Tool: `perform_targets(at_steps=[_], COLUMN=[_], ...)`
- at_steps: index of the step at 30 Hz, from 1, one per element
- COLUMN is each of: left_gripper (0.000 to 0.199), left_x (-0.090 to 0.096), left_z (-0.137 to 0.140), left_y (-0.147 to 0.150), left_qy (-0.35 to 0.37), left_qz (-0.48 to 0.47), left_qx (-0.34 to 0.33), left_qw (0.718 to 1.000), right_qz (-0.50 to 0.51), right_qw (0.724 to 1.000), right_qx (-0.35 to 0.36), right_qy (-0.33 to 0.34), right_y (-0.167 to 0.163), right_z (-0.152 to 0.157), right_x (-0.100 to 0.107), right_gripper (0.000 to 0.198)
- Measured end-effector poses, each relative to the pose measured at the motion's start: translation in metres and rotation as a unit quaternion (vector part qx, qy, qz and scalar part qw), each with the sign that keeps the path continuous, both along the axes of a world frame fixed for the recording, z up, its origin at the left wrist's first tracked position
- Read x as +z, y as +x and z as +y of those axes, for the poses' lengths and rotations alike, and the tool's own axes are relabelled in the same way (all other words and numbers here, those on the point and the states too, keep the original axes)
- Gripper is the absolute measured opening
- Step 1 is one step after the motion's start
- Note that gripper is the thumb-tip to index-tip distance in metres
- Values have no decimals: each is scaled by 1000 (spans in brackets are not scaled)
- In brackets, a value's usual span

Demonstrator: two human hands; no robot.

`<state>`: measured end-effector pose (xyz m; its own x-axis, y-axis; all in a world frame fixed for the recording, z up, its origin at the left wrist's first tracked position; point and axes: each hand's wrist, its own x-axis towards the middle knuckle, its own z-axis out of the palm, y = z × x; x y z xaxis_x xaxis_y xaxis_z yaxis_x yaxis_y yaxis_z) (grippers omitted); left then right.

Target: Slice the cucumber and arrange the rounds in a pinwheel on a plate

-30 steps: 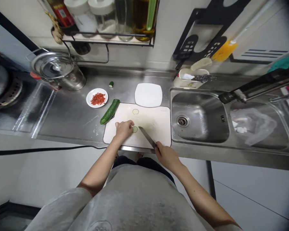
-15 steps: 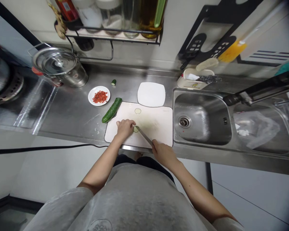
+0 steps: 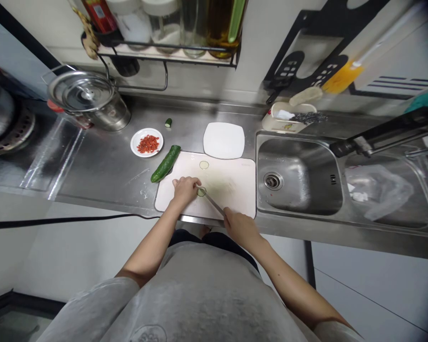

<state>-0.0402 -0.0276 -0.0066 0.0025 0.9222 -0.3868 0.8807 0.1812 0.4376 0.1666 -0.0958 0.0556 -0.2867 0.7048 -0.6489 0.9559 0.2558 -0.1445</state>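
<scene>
My right hand (image 3: 241, 229) is wrapped around the handle of a knife (image 3: 214, 205). The blade reaches up and left across the white cutting board (image 3: 235, 190), its tip at a cucumber slice (image 3: 201, 192). With curled fingers, my left hand (image 3: 186, 190) pinches the left side of that slice; its fingertips are partly hidden. Another pale cucumber slice (image 3: 204, 165) lies farther back on the board. A large piece of cucumber (image 3: 166, 164) rests at the board's left edge, and its cut-off end (image 3: 168, 122) sits behind on the steel counter.
Behind the board is a white square plate (image 3: 224, 140). To the left stand a small dish of red bits (image 3: 158, 147) and a lidded steel pot (image 3: 110, 111). A sink (image 3: 299, 175) borders the board on the right. Above hangs a spice rack (image 3: 167, 53) with jars.
My right hand and the knife handle have shifted very slightly left, and the blade appears narrower. My left hand stays at the slice.
</scene>
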Motion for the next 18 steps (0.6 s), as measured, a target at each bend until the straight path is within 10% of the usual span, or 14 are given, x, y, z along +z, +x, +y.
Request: perform_targets(at_steps=[18], left_gripper=[28], left_x=[-2], left_z=[2], left_y=[1], left_qy=[-6], left_qz=[8], left_qx=[5], left_qw=[1000], right_qz=[-21], right_qw=[999], right_qx=[25], right_qy=[7], right_y=[-7], right_z=[-2], right_x=[3], right_gripper=[28])
